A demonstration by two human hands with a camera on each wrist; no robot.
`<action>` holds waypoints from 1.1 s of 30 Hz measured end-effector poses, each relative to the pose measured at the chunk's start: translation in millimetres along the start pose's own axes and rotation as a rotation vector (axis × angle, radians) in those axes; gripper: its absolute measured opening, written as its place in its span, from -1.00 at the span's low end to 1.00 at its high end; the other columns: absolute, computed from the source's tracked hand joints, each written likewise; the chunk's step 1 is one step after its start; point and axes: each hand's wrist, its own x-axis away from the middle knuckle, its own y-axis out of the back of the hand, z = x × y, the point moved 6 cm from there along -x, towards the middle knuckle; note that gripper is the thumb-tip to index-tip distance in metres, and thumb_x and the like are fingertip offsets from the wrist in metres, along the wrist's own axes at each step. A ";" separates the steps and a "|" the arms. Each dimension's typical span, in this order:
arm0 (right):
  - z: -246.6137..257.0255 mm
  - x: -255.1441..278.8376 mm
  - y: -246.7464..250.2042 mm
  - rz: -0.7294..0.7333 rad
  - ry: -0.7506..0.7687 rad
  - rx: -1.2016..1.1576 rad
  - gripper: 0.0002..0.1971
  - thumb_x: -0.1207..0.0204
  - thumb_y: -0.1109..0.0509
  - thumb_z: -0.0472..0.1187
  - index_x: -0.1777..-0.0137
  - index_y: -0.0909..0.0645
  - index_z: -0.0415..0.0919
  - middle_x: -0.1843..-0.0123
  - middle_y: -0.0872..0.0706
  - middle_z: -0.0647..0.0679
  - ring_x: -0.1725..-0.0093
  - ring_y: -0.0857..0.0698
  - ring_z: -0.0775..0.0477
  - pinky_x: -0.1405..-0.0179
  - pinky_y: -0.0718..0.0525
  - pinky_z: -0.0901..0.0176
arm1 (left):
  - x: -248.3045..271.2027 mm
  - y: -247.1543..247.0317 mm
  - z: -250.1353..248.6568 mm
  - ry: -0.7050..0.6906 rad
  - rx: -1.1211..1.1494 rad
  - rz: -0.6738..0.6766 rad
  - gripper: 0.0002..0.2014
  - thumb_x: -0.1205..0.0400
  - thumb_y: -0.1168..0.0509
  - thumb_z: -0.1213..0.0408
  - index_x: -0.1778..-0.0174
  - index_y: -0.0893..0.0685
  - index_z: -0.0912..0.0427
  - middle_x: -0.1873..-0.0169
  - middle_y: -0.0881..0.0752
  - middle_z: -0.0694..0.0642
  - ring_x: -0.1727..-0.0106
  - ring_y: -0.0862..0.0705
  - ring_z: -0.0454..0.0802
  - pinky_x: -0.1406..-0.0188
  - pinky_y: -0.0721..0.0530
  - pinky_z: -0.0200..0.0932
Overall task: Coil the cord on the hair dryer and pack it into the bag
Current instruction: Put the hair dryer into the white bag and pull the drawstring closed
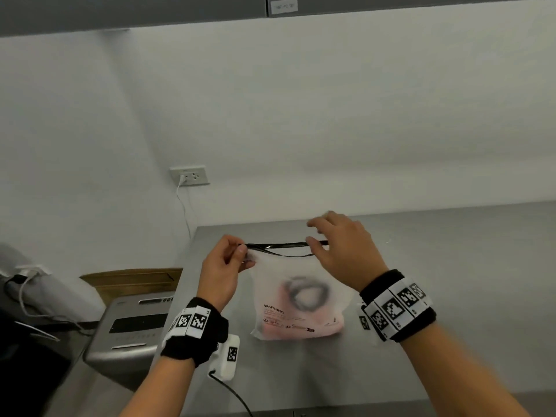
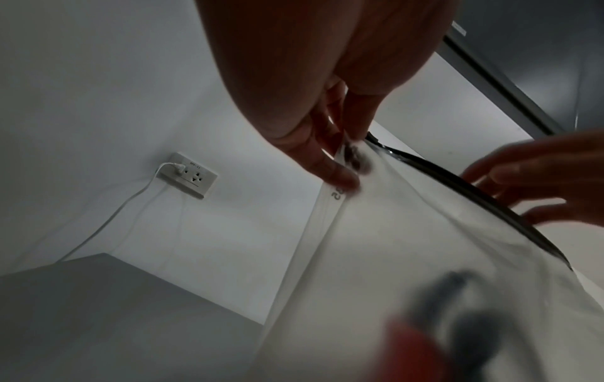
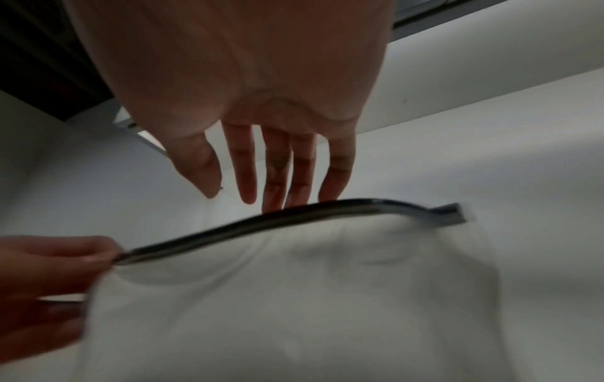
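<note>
The frosted translucent plastic bag (image 1: pixel 301 299) with a black zip strip (image 1: pixel 282 245) is standing on the grey metal worktop (image 1: pixel 451 266), hanging between both hands. The left hand (image 1: pixel 224 266) is pinching the strip's left end. The right hand (image 1: pixel 340 245) is hovering at the right end, fingers extended and relaxed. Inside, the pink hair dryer (image 1: pixel 304 328) and its dark coiled cord (image 1: pixel 307 293) are showing through.
</note>
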 end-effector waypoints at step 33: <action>-96.0 44.0 13.4 0.247 -0.328 0.166 -0.81 -0.70 -0.22 0.06 -0.06 -0.66 0.09 0.10 -0.71 0.06 0.07 -0.69 -0.22 0.11 -0.62 -0.02 | -6.8 -0.1 -8.0 -0.003 -0.051 -0.121 -0.79 -0.75 -0.28 0.44 0.16 -0.64 0.11 0.30 -0.74 0.16 0.22 -0.77 0.03 0.05 -0.84 -0.07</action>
